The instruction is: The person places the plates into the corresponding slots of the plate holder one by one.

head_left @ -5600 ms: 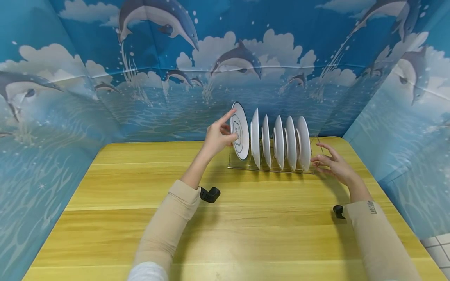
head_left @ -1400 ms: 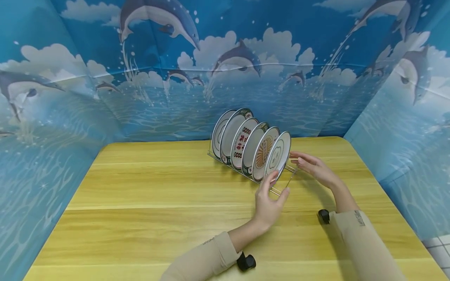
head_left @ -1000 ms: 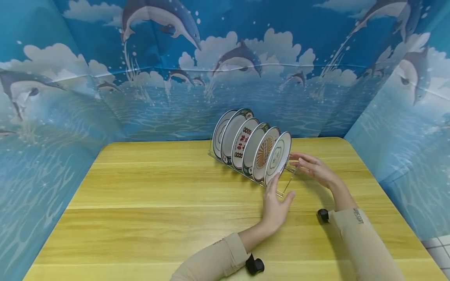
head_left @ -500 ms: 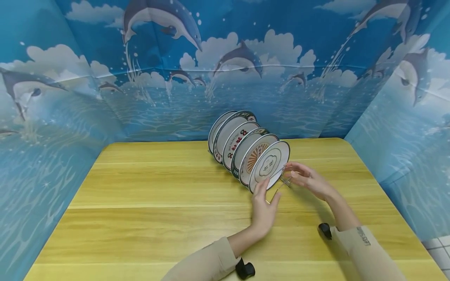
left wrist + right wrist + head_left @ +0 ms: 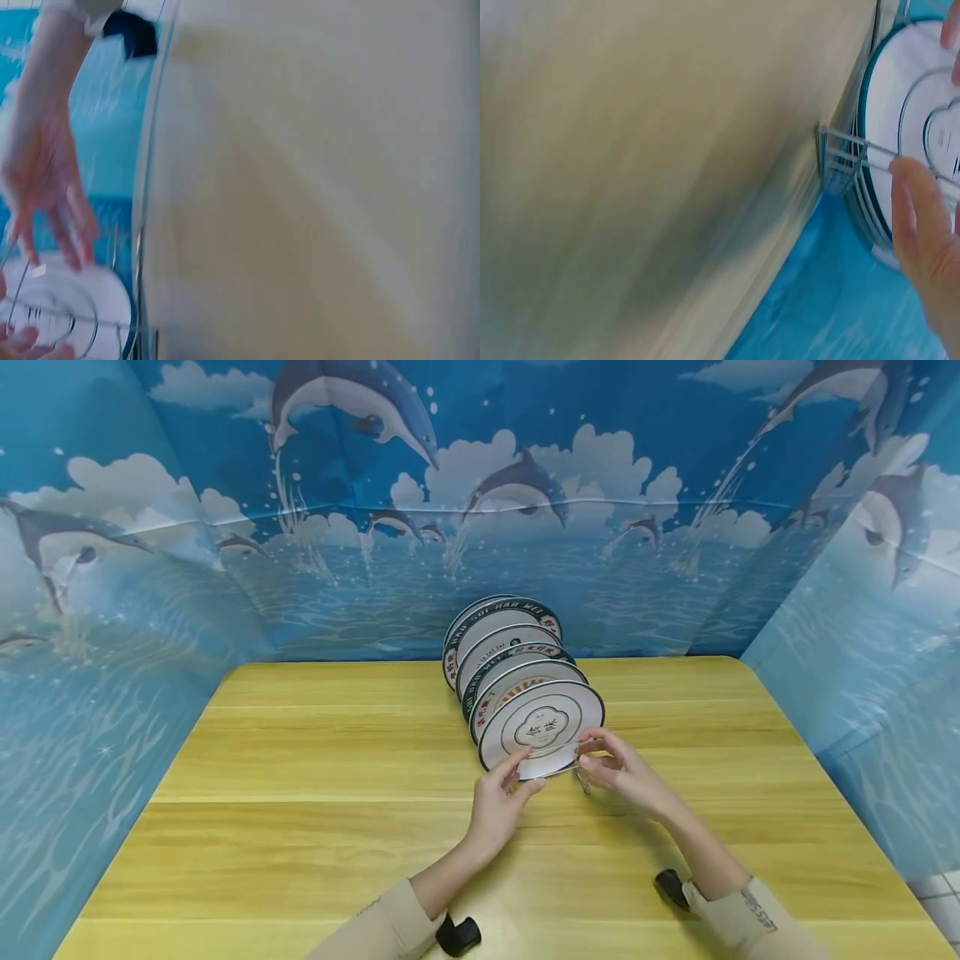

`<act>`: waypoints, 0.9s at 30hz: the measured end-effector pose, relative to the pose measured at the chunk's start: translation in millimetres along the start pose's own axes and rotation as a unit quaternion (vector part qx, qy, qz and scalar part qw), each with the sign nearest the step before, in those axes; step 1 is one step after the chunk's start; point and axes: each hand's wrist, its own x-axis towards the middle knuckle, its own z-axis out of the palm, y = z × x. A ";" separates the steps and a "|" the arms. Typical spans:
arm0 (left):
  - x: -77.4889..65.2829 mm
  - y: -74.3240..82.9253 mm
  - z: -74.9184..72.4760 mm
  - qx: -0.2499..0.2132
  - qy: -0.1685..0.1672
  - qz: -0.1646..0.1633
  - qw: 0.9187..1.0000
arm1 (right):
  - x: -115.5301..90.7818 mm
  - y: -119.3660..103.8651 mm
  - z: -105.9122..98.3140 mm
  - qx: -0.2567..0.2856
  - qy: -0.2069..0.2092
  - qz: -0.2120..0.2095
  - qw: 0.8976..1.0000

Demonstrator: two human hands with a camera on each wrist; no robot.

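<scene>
A wire dish rack holds several white plates on edge, one behind another, with their faces toward me. The front plate has a dark rim and a scalloped emblem with characters in its middle. My left hand pinches the rack's near end wire at its left part, thumb below and fingers above. At the right part of the same wire, my right hand pinches it between thumb and fingers. In the right wrist view, the rack's wire end shows beside my right fingers. Most of the rack is hidden behind the plates.
The rack stands on a yellow wood-grain table, near its back edge. Behind and at both sides hangs a blue cloth printed with dolphins and clouds. Black wrist cameras sit under both sleeves.
The rack and its plates have turned from sideways to nearly facing me, the near end swinging left. Both hands have moved left with it; earlier my left hand was at a plate's face.
</scene>
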 end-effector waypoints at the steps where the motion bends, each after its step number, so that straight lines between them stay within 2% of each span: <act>1: 0.5 5.2 -7.6 0.001 -0.013 -0.006 1.000 | 0.3 -1.0 5.2 -0.005 0.007 0.000 1.000; 5: 5.2 19.7 -34.8 0.020 -0.058 -0.027 0.998 | 2.3 -5.2 25.6 -0.017 0.036 0.003 0.999; 8: 11.7 14.6 -52.7 0.036 -0.091 -0.041 0.994 | 4.6 -8.3 40.1 -0.036 0.053 0.004 0.998; 14: 23.3 2.8 -78.3 0.011 -0.138 -0.054 0.989 | 11.7 -11.0 60.8 -0.087 0.076 -0.030 0.993; 20: 27.1 -0.9 -84.1 -0.007 -0.157 -0.043 0.987 | 14.2 -10.3 65.3 -0.093 0.081 -0.033 0.992; 27: 26.0 0.0 -80.9 -0.015 -0.147 -0.040 0.988 | 11.4 -13.9 61.4 -0.084 0.074 -0.027 0.993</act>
